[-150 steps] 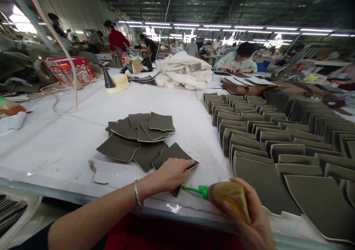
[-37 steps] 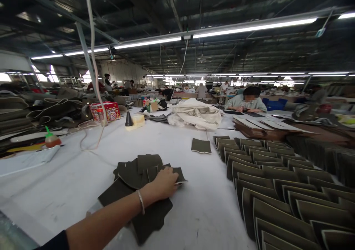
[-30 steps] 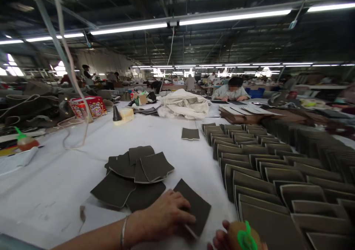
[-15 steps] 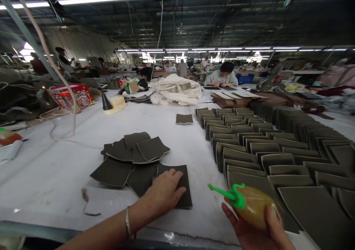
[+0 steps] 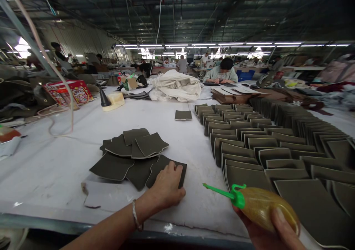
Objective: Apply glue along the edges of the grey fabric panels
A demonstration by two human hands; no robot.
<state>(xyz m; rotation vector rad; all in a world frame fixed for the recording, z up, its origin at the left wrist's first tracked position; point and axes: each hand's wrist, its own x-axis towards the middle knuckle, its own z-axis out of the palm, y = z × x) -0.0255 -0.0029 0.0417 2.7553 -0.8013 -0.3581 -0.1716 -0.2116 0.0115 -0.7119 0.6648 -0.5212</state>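
My left hand (image 5: 167,185), with a bracelet at the wrist, rests over a dark olive leather-like piece (image 5: 159,166). Its fingers curl over the right side of that piece, and the thumb is by the near edge; the contact beneath is hidden. Beside it lies a loose pile of similar pieces (image 5: 119,146). At the lower right, my right hand (image 5: 266,229) is wrapped round a squeeze bottle (image 5: 263,207) of amber liquid. The bottle's green nozzle (image 5: 219,191) points left, above the white tabletop (image 5: 194,213).
Overlapping rows of olive pieces (image 5: 244,142) cover the table's right side. A single piece (image 5: 183,115) lies farther back. Beyond are a white cloth bundle (image 5: 177,85), a black cone (image 5: 104,98), a red box (image 5: 80,89) and a hanging hose (image 5: 55,67). A co-worker (image 5: 221,74) sits across.
The piece beneath my left hand has turned and shifted up against the pile, its near part now raised or covered. My right hand has moved slightly right with the bottle, its nozzle now flatter.
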